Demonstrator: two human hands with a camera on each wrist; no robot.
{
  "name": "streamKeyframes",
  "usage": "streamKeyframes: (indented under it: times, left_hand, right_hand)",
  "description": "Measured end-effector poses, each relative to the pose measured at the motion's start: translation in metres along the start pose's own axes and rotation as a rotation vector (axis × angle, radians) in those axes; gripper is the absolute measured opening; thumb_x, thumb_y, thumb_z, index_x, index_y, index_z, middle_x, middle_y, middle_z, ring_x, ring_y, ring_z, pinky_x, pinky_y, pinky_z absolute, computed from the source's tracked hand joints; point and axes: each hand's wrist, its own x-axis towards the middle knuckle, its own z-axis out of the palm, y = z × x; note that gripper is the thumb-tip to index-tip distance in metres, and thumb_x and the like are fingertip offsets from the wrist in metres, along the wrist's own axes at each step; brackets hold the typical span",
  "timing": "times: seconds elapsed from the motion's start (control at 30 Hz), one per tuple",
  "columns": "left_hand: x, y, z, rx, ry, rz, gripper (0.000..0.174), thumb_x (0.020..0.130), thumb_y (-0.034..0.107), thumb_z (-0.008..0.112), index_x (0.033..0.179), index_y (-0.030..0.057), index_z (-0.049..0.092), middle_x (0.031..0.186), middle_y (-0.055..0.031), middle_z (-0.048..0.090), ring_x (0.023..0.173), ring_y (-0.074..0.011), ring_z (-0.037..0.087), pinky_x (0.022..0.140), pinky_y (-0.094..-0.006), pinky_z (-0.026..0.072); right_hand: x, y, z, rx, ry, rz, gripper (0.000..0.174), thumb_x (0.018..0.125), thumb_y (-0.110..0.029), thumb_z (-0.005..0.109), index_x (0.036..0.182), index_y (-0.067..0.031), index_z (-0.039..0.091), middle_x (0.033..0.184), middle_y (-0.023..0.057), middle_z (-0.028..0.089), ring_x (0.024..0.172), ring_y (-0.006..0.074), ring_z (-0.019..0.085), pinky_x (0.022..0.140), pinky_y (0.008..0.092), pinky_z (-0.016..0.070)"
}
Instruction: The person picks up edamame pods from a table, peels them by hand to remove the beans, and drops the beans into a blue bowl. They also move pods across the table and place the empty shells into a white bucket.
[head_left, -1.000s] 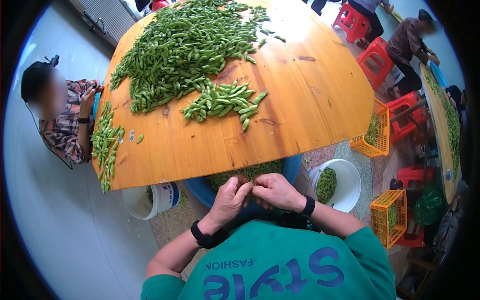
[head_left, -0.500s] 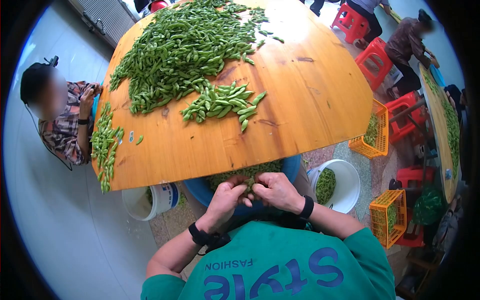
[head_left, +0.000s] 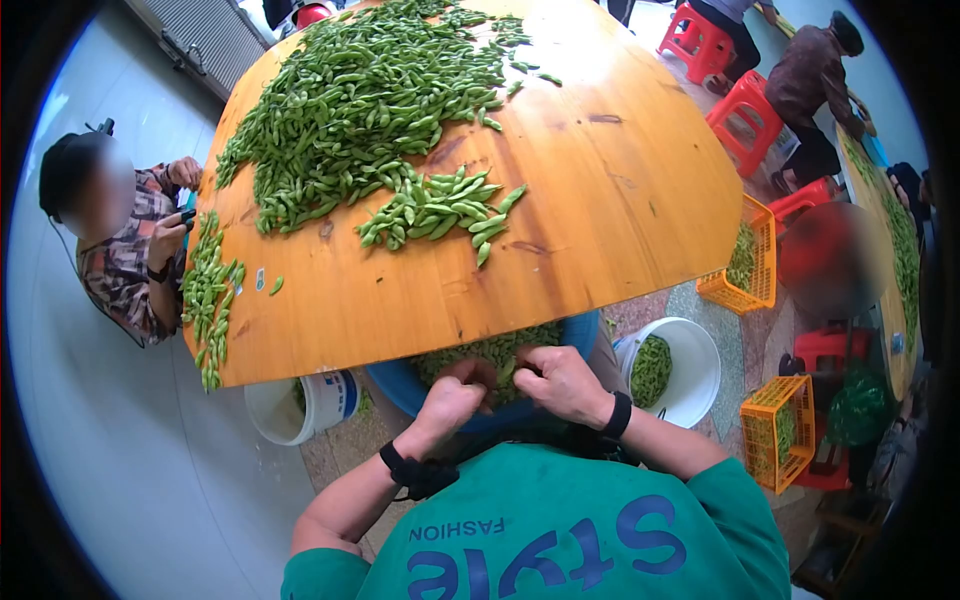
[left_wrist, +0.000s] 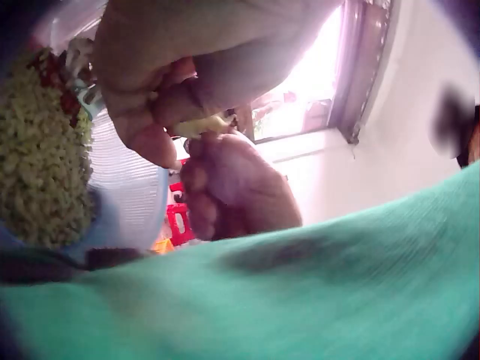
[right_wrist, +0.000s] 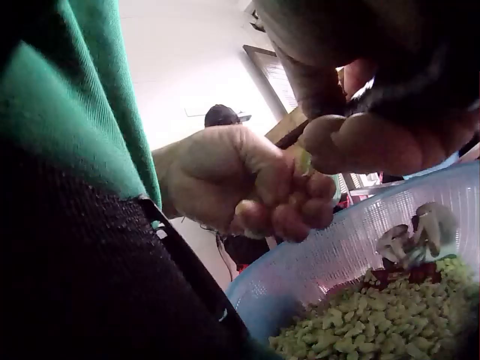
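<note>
Both hands are close together, just past the near edge of the table (head_left: 600, 200) and right over a blue tub (head_left: 392, 385). The left hand (head_left: 452, 398) and the right hand (head_left: 560, 380) each pinch one bean pod (left_wrist: 202, 124) between thumb and curled fingers. The pod sits between the two hands, and their fingertips touch.

The tub is tucked half under the table edge and holds a heap of peeled beans (right_wrist: 360, 330). There is only a little room between the hands, the table edge and the green shirt (head_left: 560, 530).

A white bucket (head_left: 700, 370) stands on the floor just right of the tub, and another white bucket (head_left: 275, 415) stands just left of it. Two orange baskets (head_left: 765, 270) stand farther right.

On the table a big pile of pods (head_left: 360, 100) lies far back, with a small pile (head_left: 440, 210) nearer. Bare wood runs from the small pile to the near edge and along the right side.

The shirt says "Style" in big blue letters and "FASHION" in small ones.
</note>
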Motion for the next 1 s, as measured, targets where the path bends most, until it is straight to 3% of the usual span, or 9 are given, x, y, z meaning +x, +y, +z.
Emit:
streamKeyframes:
  times: [0.17,0.23,0.33,0.4,0.5,0.67,0.87,0.9,1.0]
  left_hand:
    - [0.01,-0.03,-0.015,0.538,0.132,0.285,0.013,0.087,0.005,0.054,0.095,-0.0002,0.063,0.091,-0.0126,0.065,0.084,-0.0225,0.064,0.073,-0.0352,0.0517]
    - [0.006,-0.03,-0.021,0.864,0.0,0.481,0.016,0.089,0.013,0.057,0.093,-0.0003,0.065,0.094,-0.0222,0.064,0.091,-0.0387,0.062,0.08,-0.0437,0.0493]
    - [-0.012,0.029,-0.008,0.741,-0.009,0.618,0.008,0.088,0.009,0.062,0.089,0.0004,0.062,0.083,-0.0175,0.064,0.077,-0.0312,0.065,0.066,-0.0372,0.0503]
    - [-0.016,0.068,-0.001,0.612,0.112,0.779,0.008,0.086,0.006,0.065,0.089,0.0001,0.061,0.077,-0.0166,0.064,0.069,-0.0301,0.064,0.06,-0.0369,0.0494]
    - [0.008,0.1,-0.004,0.587,0.311,0.775,0.011,0.086,0.008,0.067,0.091,-0.0001,0.061,0.073,-0.0159,0.063,0.064,-0.0299,0.063,0.057,-0.037,0.0487]
    - [0.053,0.113,-0.012,0.853,0.568,0.86,0.009,0.088,0.011,0.065,0.091,0.0027,0.062,0.079,-0.0144,0.061,0.07,-0.0288,0.062,0.063,-0.0385,0.0484]
    - [0.046,0.107,-0.018,0.7,0.425,0.979,0.013,0.09,0.012,0.065,0.098,0.0021,0.065,0.079,-0.0085,0.061,0.067,-0.021,0.061,0.059,-0.0307,0.0471]
    - [0.037,0.107,-0.016,0.705,0.417,0.983,0.013,0.09,0.012,0.065,0.098,0.0021,0.065,0.079,-0.0085,0.061,0.067,-0.021,0.061,0.059,-0.0307,0.0471]
    - [-0.002,0.11,-0.01,-0.062,0.046,0.274,0.014,0.096,0.014,0.062,0.1,0.0013,0.064,0.08,-0.0017,0.064,0.062,-0.0053,0.056,0.053,-0.0191,0.0446]
  right_hand:
    - [-0.019,0.021,-0.026,-0.055,0.038,0.12,0.021,0.082,-0.018,0.053,0.081,0.0023,0.059,0.068,0.0232,0.06,0.064,0.0369,0.062,0.062,0.0433,0.0496]
    - [-0.035,0.037,-0.048,-0.196,0.14,0.115,0.024,0.082,-0.02,0.052,0.088,0.0009,0.064,0.074,0.0241,0.063,0.07,0.0394,0.063,0.066,0.0438,0.0508]
    - [-0.062,0.061,-0.083,-0.122,0.306,0.447,0.018,0.084,-0.015,0.056,0.084,0.0016,0.063,0.072,0.0232,0.062,0.069,0.039,0.063,0.065,0.0436,0.0505]
    - [-0.084,0.138,-0.105,-0.441,0.424,0.216,0.02,0.085,-0.018,0.061,0.079,0.0012,0.06,0.072,0.0251,0.06,0.07,0.0408,0.063,0.064,0.0462,0.0483]
    - [-0.101,0.157,-0.126,-0.849,0.213,0.669,0.027,0.084,-0.022,0.063,0.095,0.0023,0.06,0.089,0.0274,0.066,0.084,0.043,0.065,0.075,0.0496,0.0513]
    - [-0.092,0.135,-0.109,-0.656,0.197,0.267,0.02,0.08,-0.009,0.055,0.094,0.0039,0.06,0.09,0.0279,0.065,0.087,0.0434,0.064,0.08,0.0477,0.0506]
    - [-0.039,-0.003,-0.069,-0.162,0.145,-0.102,0.017,0.085,-0.008,0.055,0.097,0.0027,0.059,0.077,0.023,0.063,0.07,0.0357,0.064,0.066,0.0391,0.0518]
    - [-0.032,-0.016,-0.064,-0.119,0.153,-0.146,0.015,0.086,-0.008,0.055,0.097,0.0021,0.059,0.075,0.0205,0.064,0.067,0.0316,0.066,0.063,0.0358,0.0519]
    - [-0.015,-0.051,-0.049,0.107,0.177,-0.133,0.016,0.088,-0.007,0.055,0.101,0.0015,0.06,0.073,0.0153,0.066,0.063,0.0206,0.066,0.06,0.0308,0.0509]
